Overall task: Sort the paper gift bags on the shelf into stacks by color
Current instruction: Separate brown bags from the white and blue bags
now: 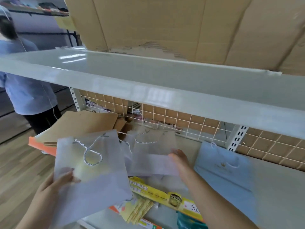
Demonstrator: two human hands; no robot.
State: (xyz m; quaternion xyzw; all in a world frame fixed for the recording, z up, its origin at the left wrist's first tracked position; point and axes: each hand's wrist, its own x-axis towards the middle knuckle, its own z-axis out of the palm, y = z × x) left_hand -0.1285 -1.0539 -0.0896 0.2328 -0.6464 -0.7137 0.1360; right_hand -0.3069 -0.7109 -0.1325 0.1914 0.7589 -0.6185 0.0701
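Observation:
My left hand point(57, 182) grips the lower left edge of a white paper gift bag point(92, 171) with a twisted rope handle, held over the shelf's front edge. My right hand point(179, 161) rests on a pile of more white bags point(151, 152) lying flat in the middle of the lower shelf; motion blur hides whether the fingers pinch one. A stack of brown kraft bags point(79, 126) lies at the left end of the shelf. A light blue bag point(226, 172) with a crown print lies at the right.
An upper grey shelf board point(148, 83) overhangs the work area, with cardboard point(165, 23) above it. A white wire grid point(181, 119) backs the lower shelf. Yellow packaging point(165, 195), yellow bags point(137, 210) and a teal item point(188, 220) lie at the front. A person point(24, 80) stands at left.

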